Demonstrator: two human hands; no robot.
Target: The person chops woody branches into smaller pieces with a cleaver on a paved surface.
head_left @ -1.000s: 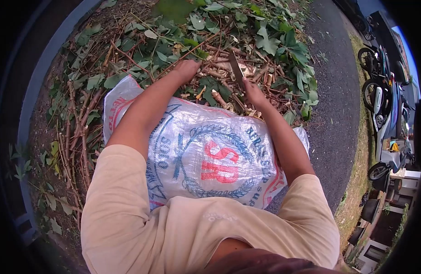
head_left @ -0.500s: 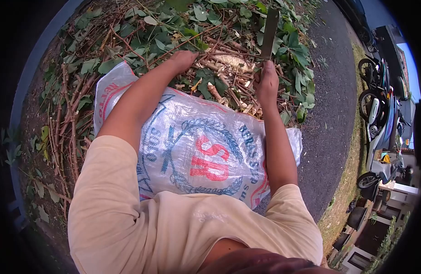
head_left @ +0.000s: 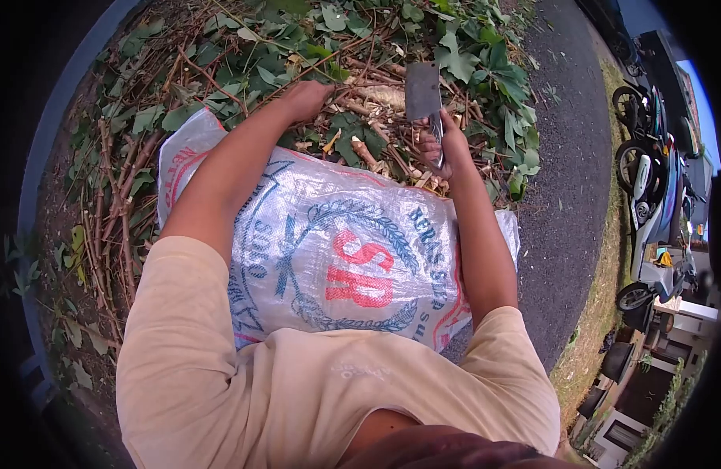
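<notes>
My right hand (head_left: 448,147) is wrapped round the metal handle of a cleaver (head_left: 423,92). Its broad grey blade is turned flat side toward me, above cut stem pieces (head_left: 366,152). My left hand (head_left: 310,100) is closed on a thin branch (head_left: 359,88) at the far side of the sack; its fingertips are partly hidden. Between the hands lies a pale, chopped-up wood block (head_left: 384,96), with chips and short pieces around it. A white woven sack (head_left: 329,227) with red and blue print covers my lap.
Leafy green cuttings (head_left: 454,59) heap up beyond the hands. Long bare stems (head_left: 114,187) lie at the left. Asphalt (head_left: 560,172) runs along the right, with a grass strip (head_left: 595,258) beside it. Parked motorcycles (head_left: 646,184) stand farther right.
The cleaver has turned from edge-on to showing its broad side and moved left and lower. My right hand has rolled and dropped slightly. My left hand has shifted slightly left.
</notes>
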